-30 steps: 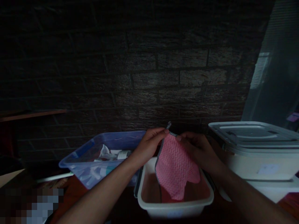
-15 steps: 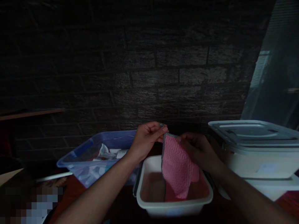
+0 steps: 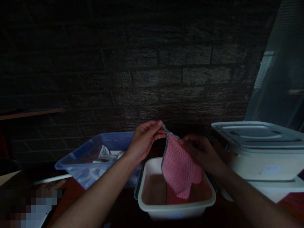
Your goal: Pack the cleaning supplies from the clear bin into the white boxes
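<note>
A pink textured cloth (image 3: 179, 167) with a black-and-white checked border hangs down over a white plastic bin (image 3: 177, 207). My left hand (image 3: 147, 136) pinches the trim at its upper left corner between thumb and fingers. Further along the top edge, my right hand (image 3: 199, 150) grips the same cloth, its fingers partly in shadow. The cloth's lower part dips inside the bin's rim, and more pink shows at the bottom of the bin, though I cannot tell whether it is cloth or reflection.
To the left stands a translucent blue tub (image 3: 80, 163) with white items inside. At right, a lidded white box (image 3: 266, 161) rests on another white container (image 3: 273, 191). A dark brick wall (image 3: 147, 76) rises behind everything.
My left hand has shifted slightly left, with its fingertips now pressed on the corner trim. The top edge of the cloth is stretched more between my hands.
</note>
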Demonstrator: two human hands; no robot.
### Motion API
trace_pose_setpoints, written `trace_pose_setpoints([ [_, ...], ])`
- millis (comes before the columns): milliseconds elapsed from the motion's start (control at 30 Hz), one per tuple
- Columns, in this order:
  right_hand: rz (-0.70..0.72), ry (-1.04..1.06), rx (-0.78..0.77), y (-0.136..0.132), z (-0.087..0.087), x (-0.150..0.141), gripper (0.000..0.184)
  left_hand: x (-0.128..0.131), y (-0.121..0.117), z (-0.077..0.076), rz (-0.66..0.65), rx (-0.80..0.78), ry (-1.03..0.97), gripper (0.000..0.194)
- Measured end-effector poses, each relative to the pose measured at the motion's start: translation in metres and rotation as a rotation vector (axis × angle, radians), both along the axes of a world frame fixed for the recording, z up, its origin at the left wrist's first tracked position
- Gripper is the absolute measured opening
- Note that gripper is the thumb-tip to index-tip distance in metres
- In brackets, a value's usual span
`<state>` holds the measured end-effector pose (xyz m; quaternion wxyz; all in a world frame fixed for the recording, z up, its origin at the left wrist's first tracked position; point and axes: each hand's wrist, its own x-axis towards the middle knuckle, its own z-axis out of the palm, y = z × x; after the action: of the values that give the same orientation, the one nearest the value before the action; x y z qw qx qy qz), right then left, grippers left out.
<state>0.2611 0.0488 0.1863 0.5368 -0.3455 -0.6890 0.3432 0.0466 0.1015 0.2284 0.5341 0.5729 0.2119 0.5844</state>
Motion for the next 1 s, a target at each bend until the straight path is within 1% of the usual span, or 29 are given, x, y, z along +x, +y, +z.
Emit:
trace_pose_setpoints([
  [67, 0.022, -0.005, -0.011, 0.000, 0.000, 0.001, 0.041, -0.001, 0.002, 0.001, 0.022, 0.013, -0.029, 0.024],
  [133, 0.021, -0.003, -0.009, 0.000, 0.000, 0.001, 0.040, -0.002, 0.003, 0.000, 0.001, 0.011, -0.033, 0.024],
  [200, 0.016, 0.000, -0.002, 0.002, 0.001, 0.001, 0.039, -0.001, 0.002, -0.004, -0.087, -0.031, 0.036, 0.028],
  [300, 0.035, 0.022, 0.005, 0.007, 0.003, 0.000, 0.037, 0.000, 0.000, -0.014, -0.273, -0.128, 0.252, 0.040],
  [333, 0.045, 0.027, -0.001, 0.009, 0.003, -0.001, 0.037, 0.000, 0.000, -0.017, -0.305, -0.136, 0.301, 0.041],
  [367, 0.052, 0.030, -0.008, 0.010, 0.002, -0.001, 0.038, 0.000, 0.000, -0.019, -0.311, -0.126, 0.323, 0.037],
  [433, 0.056, 0.023, -0.030, 0.012, -0.001, 0.001, 0.039, -0.002, 0.003, -0.020, -0.252, -0.072, 0.303, 0.027],
  [500, 0.065, -0.003, -0.050, 0.012, -0.005, 0.005, 0.040, -0.005, 0.009, -0.015, -0.109, 0.009, 0.273, 0.025],
  [600, 0.071, -0.054, -0.075, 0.006, -0.010, 0.014, 0.039, -0.013, 0.020, -0.003, 0.129, 0.149, 0.267, 0.024],
  [667, 0.040, -0.066, -0.086, 0.000, -0.010, 0.020, 0.040, -0.018, 0.028, 0.003, 0.219, 0.208, 0.260, 0.024],
  [767, -0.032, -0.026, -0.085, -0.006, -0.007, 0.025, 0.039, -0.024, 0.035, 0.005, 0.265, 0.226, 0.251, 0.023],
  [867, -0.112, 0.043, -0.069, -0.007, -0.005, 0.025, 0.035, -0.028, 0.037, 0.002, 0.292, 0.240, 0.260, 0.024],
  [1000, -0.172, 0.134, -0.055, -0.005, -0.003, 0.025, 0.030, -0.031, 0.037, -0.002, 0.318, 0.270, 0.266, 0.024],
])
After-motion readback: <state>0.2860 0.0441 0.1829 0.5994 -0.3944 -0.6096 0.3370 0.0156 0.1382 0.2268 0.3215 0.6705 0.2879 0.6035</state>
